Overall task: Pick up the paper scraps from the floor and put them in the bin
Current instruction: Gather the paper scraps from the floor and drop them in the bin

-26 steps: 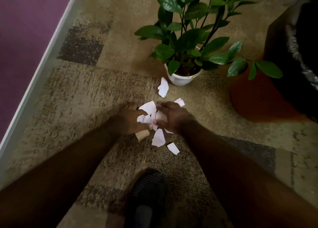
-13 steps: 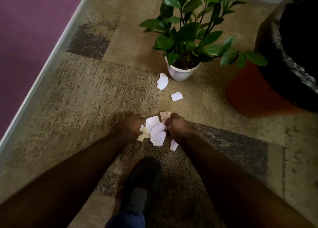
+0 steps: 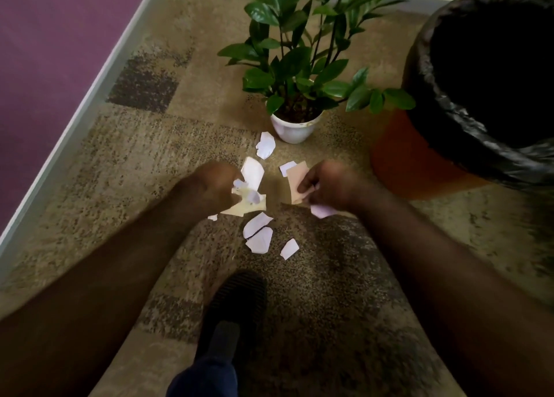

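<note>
head view: only camera I have.
left hand (image 3: 214, 186): fingers curled round a bunch of paper scraps (image 3: 250, 200), held just above the floor (image 3: 120, 171).
right hand (image 3: 329, 186): pinching a tan scrap (image 3: 295, 176), a pale one poking out beneath.
loose scraps (image 3: 259, 233): three on the carpet between my hands, slightly toward me; two more (image 3: 265, 145) beyond, by the plant pot (image 3: 295, 131).
bin (image 3: 449, 117): far right, black-lined, well apart from the scraps; my right hand is nearer.
next, I judge: grab the near three, then swing right to the bin.
</note>
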Demonstrator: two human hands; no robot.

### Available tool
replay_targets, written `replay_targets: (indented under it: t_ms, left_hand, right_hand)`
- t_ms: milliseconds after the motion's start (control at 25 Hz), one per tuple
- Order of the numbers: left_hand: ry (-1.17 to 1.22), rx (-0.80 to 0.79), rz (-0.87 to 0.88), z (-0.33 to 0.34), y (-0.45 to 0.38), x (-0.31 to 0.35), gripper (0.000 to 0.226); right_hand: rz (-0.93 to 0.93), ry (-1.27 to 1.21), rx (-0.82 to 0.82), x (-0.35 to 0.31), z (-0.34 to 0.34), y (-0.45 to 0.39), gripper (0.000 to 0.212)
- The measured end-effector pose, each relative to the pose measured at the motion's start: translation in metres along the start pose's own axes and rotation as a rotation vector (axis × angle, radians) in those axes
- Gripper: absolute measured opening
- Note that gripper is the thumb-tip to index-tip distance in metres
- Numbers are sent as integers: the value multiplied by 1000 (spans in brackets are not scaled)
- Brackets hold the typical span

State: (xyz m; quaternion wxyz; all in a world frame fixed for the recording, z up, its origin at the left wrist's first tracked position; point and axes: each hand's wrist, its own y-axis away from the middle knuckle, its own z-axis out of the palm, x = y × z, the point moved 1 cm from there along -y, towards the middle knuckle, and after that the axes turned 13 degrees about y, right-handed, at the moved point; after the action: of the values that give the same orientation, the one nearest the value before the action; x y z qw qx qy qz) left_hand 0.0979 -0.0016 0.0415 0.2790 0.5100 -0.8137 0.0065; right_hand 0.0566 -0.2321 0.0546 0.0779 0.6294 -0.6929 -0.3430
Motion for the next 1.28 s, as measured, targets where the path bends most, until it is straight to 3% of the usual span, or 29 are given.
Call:
replay_targets:
  t_ms: [240, 400, 640, 800, 1000, 1280]
  left_hand:
    - [28, 76, 197, -86, 17, 110, 8]
    - [205, 216, 276, -127, 21, 173, 21]
    - [376, 583, 385, -131, -26, 243, 42]
    - [460, 571, 411, -83, -81, 287, 37]
    - [409, 405, 340, -39, -117, 303, 27]
    - [182, 278, 444, -17, -128, 313, 26]
  right_hand:
    - [-39, 28, 95, 14, -116, 68, 18]
    - [45, -128, 382, 41, -165, 120, 17]
    - [284, -440, 762, 98, -170, 134, 22]
    - [464, -491, 815, 132, -153, 114, 22]
    - [595, -355, 799, 147, -140, 110, 32]
    - [565, -270, 834, 140, -139, 112, 24]
